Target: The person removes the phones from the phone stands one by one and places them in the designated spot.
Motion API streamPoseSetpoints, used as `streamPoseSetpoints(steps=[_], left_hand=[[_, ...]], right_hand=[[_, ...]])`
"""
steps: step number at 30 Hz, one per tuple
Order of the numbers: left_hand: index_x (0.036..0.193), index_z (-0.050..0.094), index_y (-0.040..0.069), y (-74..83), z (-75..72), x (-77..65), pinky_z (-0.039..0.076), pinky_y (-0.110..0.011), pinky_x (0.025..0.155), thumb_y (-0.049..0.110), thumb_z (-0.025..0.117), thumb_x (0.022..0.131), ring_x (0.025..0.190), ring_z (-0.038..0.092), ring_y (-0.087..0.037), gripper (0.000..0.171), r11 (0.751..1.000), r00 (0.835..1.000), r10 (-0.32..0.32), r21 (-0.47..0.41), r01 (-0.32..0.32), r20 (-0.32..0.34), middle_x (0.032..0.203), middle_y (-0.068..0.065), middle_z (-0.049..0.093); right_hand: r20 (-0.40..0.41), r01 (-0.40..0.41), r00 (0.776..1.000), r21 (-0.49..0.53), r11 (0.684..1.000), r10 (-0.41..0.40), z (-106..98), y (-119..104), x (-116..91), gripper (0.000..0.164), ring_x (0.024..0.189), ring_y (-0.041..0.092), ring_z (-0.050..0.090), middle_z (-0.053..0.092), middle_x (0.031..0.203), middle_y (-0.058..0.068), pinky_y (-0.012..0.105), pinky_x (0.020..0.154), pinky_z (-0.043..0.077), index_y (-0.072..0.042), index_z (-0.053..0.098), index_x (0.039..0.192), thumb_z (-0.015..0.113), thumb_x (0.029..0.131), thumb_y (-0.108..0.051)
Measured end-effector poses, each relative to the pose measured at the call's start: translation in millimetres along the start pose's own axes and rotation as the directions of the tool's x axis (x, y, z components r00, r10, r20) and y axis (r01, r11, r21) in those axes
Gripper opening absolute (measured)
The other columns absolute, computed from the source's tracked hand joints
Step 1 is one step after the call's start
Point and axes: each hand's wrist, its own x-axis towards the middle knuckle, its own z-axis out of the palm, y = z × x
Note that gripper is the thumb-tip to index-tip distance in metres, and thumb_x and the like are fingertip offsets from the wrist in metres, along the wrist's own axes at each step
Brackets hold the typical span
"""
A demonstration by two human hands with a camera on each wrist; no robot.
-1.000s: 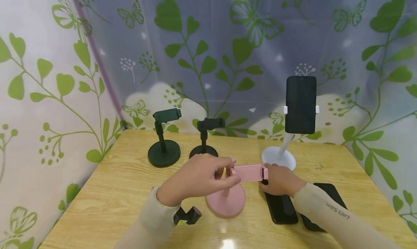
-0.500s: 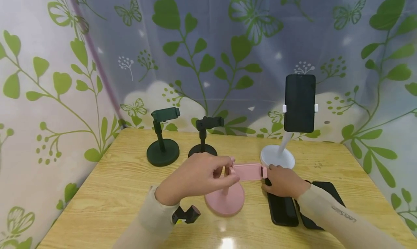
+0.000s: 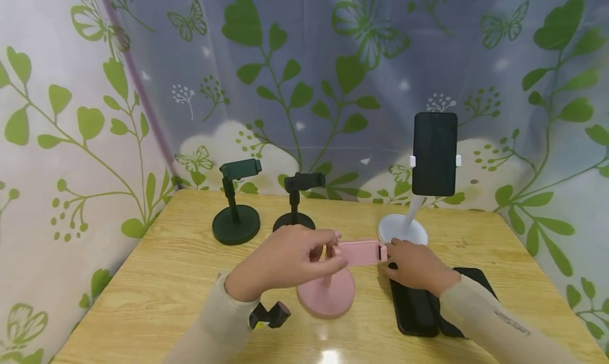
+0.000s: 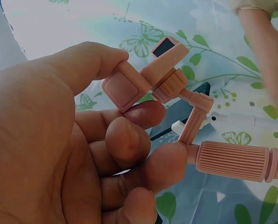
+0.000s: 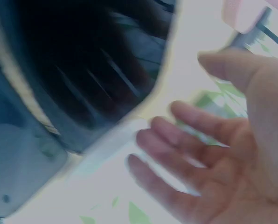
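Note:
My left hand [image 3: 287,255] pinches one end of the clamp on a pink phone stand [image 3: 328,298], thumb on its outer face and forefinger beneath, as the left wrist view shows. The clamp [image 3: 362,253] lies sideways over the round base, its far end pointing toward my right hand [image 3: 421,263]. That hand hangs over the upper end of a black phone [image 3: 415,311] lying on the table. Loosely bent fingers [image 5: 176,149] with nothing between them appear in the right wrist view, close to the phone's end. My right forearm partly hides a second black phone [image 3: 476,276].
A white stand [image 3: 402,229] at the back right holds an upright phone [image 3: 435,155]. Toward the back left are a dark green stand [image 3: 236,224] and a black stand [image 3: 295,216], partly behind my left hand. A patterned curtain [image 3: 304,89] surrounds the wooden table [image 3: 157,290].
My right hand has shifted slightly right, away from the pink clamp. The phone beneath it has slid a little toward me and right. My left hand keeps its pinch on the pink phone stand.

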Motion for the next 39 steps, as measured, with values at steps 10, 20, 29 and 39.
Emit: streamPoseSetpoints(steps=[10, 20, 29, 39], left_hand=[[0.09, 0.058, 0.028, -6.7, 2.9, -5.0, 0.039, -0.02, 0.054, 0.039, 0.059, 0.104, 0.053, 0.044, 0.0, 0.018, 0.999, 1.0, 0.009, -0.047, -0.009, 0.013, 0.066, 0.016, 0.05], [0.092, 0.058, 0.026, -7.2, 6.1, -4.5, 0.04, -0.018, 0.058, 0.036, 0.062, 0.103, 0.057, 0.045, 0.001, 0.016, 0.995, 0.999, 0.022, -0.099, -0.018, 0.033, 0.07, 0.016, 0.051], [0.093, 0.059, 0.025, -7.9, 5.6, 0.1, 0.041, -0.017, 0.059, 0.038, 0.063, 0.104, 0.059, 0.046, 0.002, 0.018, 0.995, 0.998, 0.049, -0.087, -0.046, 0.031, 0.072, 0.016, 0.052], [0.097, 0.063, 0.021, -8.6, 5.2, 0.6, 0.042, -0.018, 0.059, 0.038, 0.069, 0.099, 0.058, 0.045, 0.002, 0.018, 0.994, 0.999, 0.03, -0.1, -0.032, -0.023, 0.068, 0.016, 0.05]], right_hand=[[-0.59, 0.13, 0.807, 0.136, 0.982, -0.025, -88, -44, -2, 0.009, 0.071, 0.008, 0.054, 0.061, 0.085, -0.007, 0.03, 0.062, 0.048, -0.017, 0.07, 0.095, 0.064, 0.099, -0.011], [-0.815, 0.373, 0.57, 0.143, 0.917, -0.105, -113, -96, -41, 0.013, 0.069, 0.005, 0.051, 0.066, 0.088, -0.004, 0.018, 0.063, 0.045, -0.013, 0.073, 0.094, 0.062, 0.092, -0.008], [-0.812, 0.338, 0.583, 0.224, 0.914, -0.017, -104, -100, -52, 0.014, 0.078, 0.006, 0.058, 0.069, 0.098, -0.002, 0.015, 0.073, 0.047, -0.013, 0.073, 0.097, 0.066, 0.089, -0.004], [-0.806, 0.317, 0.589, 0.282, 0.906, 0.045, -99, -98, -46, 0.02, 0.087, 0.01, 0.061, 0.068, 0.105, -0.001, 0.014, 0.083, 0.047, -0.013, 0.073, 0.102, 0.066, 0.088, -0.001]])
